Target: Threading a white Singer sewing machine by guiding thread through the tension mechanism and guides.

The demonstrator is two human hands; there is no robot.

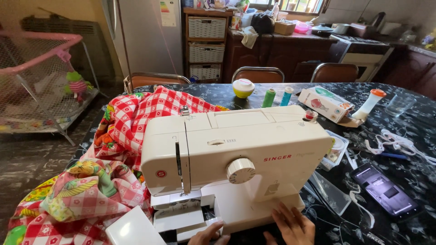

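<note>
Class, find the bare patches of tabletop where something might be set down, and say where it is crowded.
Bare: dark floral tabletop between the black phone and the white ribbon; also between the yellow bowl and the red checked fabric. Crowded: beside the cream sewing machine, where both hands rest.

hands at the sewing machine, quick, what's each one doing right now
Left hand: fingers curled against the front edge of the sewing machine base, holding nothing.
Right hand: open, fingers spread flat on the machine base, holding nothing.

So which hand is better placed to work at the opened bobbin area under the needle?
Probably the left hand: its fingers lie at the open bobbin area on the sewing machine. The right hand rests flat farther right on the base.
</note>
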